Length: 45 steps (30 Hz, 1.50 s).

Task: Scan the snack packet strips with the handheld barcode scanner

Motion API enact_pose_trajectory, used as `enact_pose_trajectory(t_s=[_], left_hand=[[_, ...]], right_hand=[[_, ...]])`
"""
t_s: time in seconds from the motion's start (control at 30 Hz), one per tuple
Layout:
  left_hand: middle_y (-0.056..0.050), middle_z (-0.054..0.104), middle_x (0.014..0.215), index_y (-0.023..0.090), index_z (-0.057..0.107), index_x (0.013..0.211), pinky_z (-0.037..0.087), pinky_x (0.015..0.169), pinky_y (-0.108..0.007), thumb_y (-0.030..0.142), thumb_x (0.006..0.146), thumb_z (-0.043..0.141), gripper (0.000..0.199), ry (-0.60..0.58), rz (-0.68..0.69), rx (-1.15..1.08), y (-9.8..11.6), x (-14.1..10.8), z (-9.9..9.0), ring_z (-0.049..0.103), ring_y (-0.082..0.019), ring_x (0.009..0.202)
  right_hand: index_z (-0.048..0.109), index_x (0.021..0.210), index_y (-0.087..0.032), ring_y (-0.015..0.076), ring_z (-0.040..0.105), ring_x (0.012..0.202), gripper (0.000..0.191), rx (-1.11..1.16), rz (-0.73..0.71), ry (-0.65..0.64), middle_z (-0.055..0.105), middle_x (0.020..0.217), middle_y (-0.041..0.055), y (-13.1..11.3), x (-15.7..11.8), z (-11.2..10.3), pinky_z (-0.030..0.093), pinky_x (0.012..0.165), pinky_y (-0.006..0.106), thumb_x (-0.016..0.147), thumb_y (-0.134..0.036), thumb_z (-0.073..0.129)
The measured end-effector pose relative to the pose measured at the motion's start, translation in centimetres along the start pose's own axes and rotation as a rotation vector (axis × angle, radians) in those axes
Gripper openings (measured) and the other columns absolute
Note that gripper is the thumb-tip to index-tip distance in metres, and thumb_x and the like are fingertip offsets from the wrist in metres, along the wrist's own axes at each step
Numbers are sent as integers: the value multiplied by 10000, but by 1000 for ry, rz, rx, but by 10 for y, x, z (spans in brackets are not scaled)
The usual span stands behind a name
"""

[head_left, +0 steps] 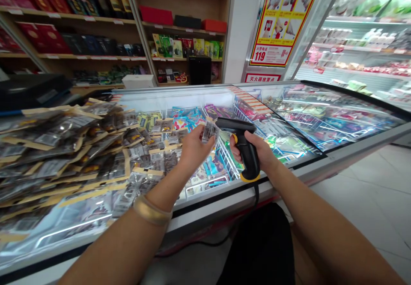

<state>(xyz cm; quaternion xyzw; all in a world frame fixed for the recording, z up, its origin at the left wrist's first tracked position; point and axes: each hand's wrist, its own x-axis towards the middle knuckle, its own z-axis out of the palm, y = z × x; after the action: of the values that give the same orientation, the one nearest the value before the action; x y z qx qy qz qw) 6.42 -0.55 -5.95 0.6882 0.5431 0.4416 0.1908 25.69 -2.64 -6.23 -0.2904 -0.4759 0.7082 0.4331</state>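
My right hand (261, 147) is wrapped round the grip of a black and yellow barcode scanner (252, 158). Its head points left, toward a small clear packet (209, 131) with a printed label. That packet is pinched in my left hand (195, 145), just in front of the scanner. Both hands are above the glass top of a chest freezer (205, 199). To the left, many similar packets with tan card strips (86, 148) lie heaped on the glass; what is inside them is hard to make out.
Under the glass are wire baskets (228, 160) of colourful frozen packs. A black cable (208, 244) runs from the scanner down past the freezer's front edge. Shelves (141, 58) with boxes and bottles stand behind; a lit display fridge (362, 40) is at the right. A dark case (32, 90) sits far left.
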Motion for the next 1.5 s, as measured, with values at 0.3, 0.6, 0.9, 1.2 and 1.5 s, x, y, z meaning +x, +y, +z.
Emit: enact_pose_trajectory(t_s=[0.3,0.6,0.9,1.2,1.5], left_hand=[[51,495,593,216,488,694,364,601,-254,230,755,600,128,-16,-17,5,3,0,0,481,-131,594],[8,631,712,200,547,779,449,674,-276,253,782,611,83,-12,-41,2,2,1,2,584,-157,676],[-147,668,1161,106,336,1476,487,957,-383,302,842,535,693,129,-146,327,-12,21,-85,629,-275,1066],[-262,590,1268,61,733,1025,431,954,-568,257,888,365,439,-1,4,900,-47,-8,-102,510,-428,1192],[-188,662,1181,122,715,1141,449,950,-536,326,944,334,475,86,81,794,-46,-8,-108,583,-367,1104]], right_hand=[[548,798,-188,116,470,486,451,-1,16,-13,529,604,-15,2,2,-3,372,467,248,719,-610,685],[587,795,-184,111,444,506,458,62,4,9,504,614,-12,-3,4,0,370,462,236,688,-611,711],[589,796,-181,108,431,482,398,142,20,-129,495,599,-8,-8,53,54,378,438,221,836,-575,557],[551,799,-161,114,456,460,409,321,249,-126,508,552,4,27,82,78,402,439,209,966,-480,356],[570,835,-160,117,483,484,402,321,232,-171,524,582,7,28,80,73,422,457,209,943,-518,422]])
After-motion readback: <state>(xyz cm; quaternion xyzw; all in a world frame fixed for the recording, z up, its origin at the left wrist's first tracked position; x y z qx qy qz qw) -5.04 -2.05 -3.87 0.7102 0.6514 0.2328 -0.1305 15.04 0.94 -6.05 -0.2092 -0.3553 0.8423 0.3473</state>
